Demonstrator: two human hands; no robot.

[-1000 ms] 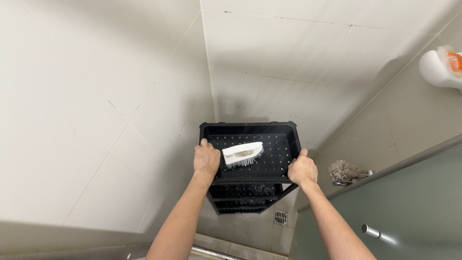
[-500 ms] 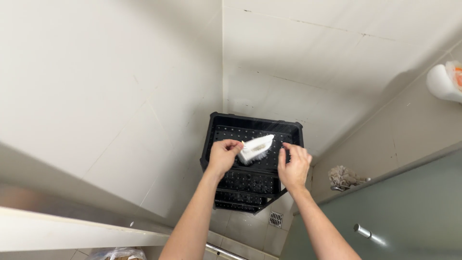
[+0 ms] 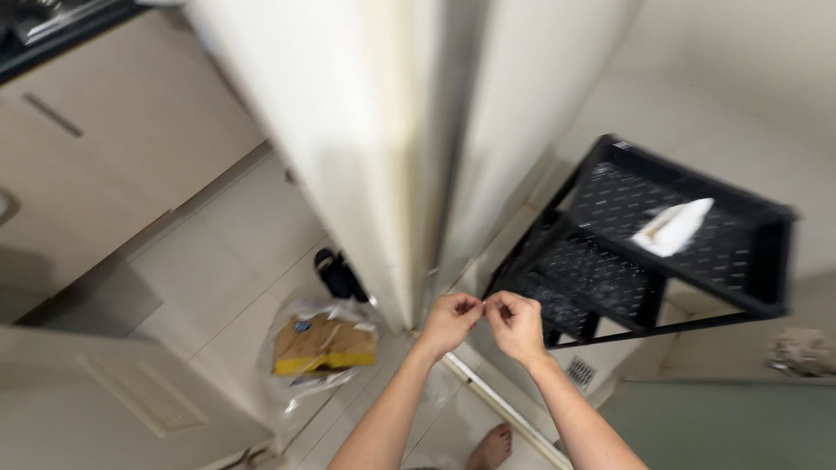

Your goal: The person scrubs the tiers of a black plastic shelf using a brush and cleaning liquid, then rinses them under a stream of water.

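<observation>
A pale tiled floor (image 3: 235,235) runs under a white door edge (image 3: 383,130) that stands upright through the middle of the view, with beige cabinets (image 3: 113,130) off to the left and a tiled wall corner to the right. In that corner stands a black perforated rack (image 3: 610,261) with several tiers; a white brush (image 3: 672,228) lies on its top tier, tilted, well apart from both hands.

The two hands meet in front of the door's lower end, just left of the rack's lower tiers. The left hand (image 3: 450,318) and right hand (image 3: 518,324) are touching or almost touching at the fingertips. The fingers (image 3: 470,305) of each hand are curled in and pinched together, thumb against forefinger, as though nipping something very small between them; whatever that may be is too small or blurred to make out, so it cannot be told whether they hold anything. Neither hand touches the rack or the door.

On the floor to the left of the hands lies a clear plastic bag (image 3: 322,344) with brown and yellow packaging inside, and a dark slipper (image 3: 340,274) sits just behind it by the door. A bare foot (image 3: 492,446) shows at the bottom edge, beside a metal threshold strip (image 3: 501,405). A floor drain (image 3: 580,374) sits below the rack.
</observation>
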